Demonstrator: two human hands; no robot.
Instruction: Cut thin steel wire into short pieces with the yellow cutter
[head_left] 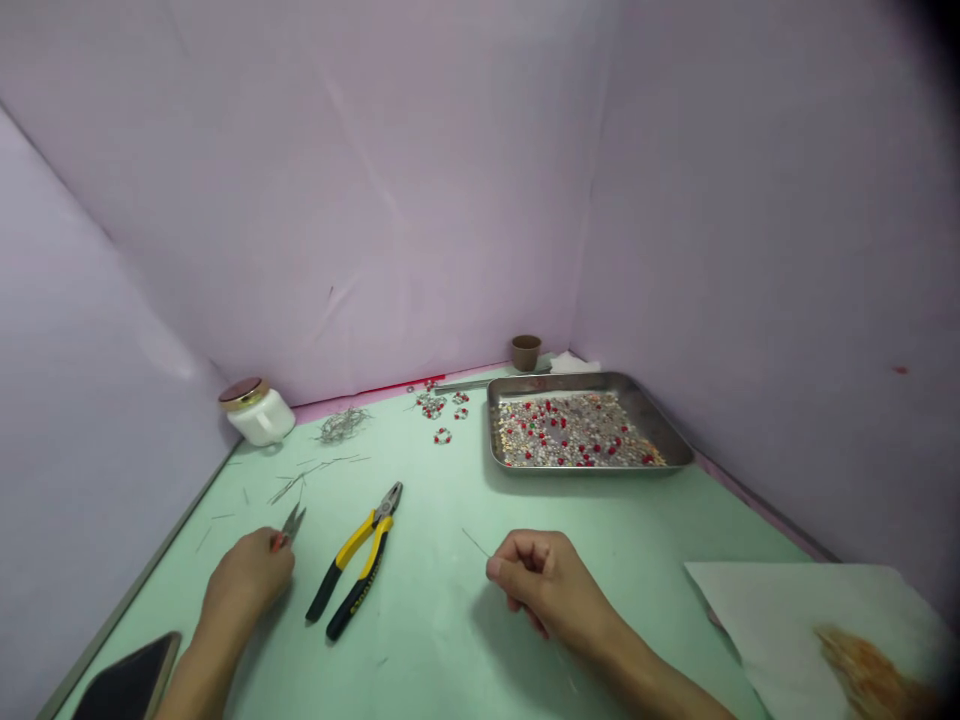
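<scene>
Thin wire (475, 542), one straight strand, sticks out from the pinched fingertips (499, 568) of the right hand (540, 580), pointing up and to the left. That hand's fingers are curled together, with the strand gripped between them.

The left hand (251, 575) has its fingers closed around the red handles of one pair of small snips (292, 522), whose two blades stand slightly apart beyond the fingertips.

Between the two hands lies one pair of yellow-and-black pliers (360, 560), jaws shut, just beside the left fingers. Ahead of the left fingers are many loose wire clippings (300, 480) and one tangled pile of wire pieces (343, 425), with one white jar with a gold lid (256, 415) farther on.

Well ahead of the right fingers sits one steel tray (592, 380), holding a great many small red and silver beads. One brown cup (526, 352) stands behind it. About five small beaded rings (442, 435) lie to its left.

One stained paper towel (817, 640) lies well to the right of the right fingers, and one phone (127, 690) lies behind the left wrist, all on a green mat (450, 640).
</scene>
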